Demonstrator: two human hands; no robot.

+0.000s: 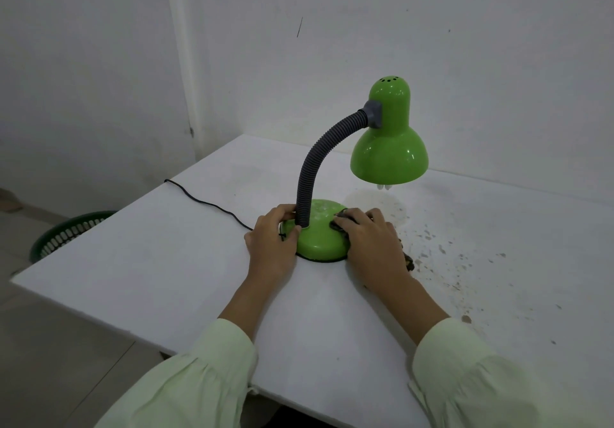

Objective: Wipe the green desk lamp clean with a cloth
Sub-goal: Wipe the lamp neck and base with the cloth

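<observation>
A green desk lamp stands on the white table, with a round green base (319, 244), a grey ribbed flexible neck (309, 175) and a green shade (390, 148) hanging to the right. My left hand (274, 238) grips the left side of the base, fingers around the foot of the neck. My right hand (372, 238) presses a dark cloth (342, 220) flat against the right side of the base; most of the cloth is hidden under the hand, and a bit of it shows by the wrist.
The lamp's black cord (206, 201) runs left across the white table (166, 278) and over its edge. Dark specks and stains (442, 248) cover the table right of the lamp. A dark green perforated basket (66, 231) sits on the floor at left. White walls stand behind.
</observation>
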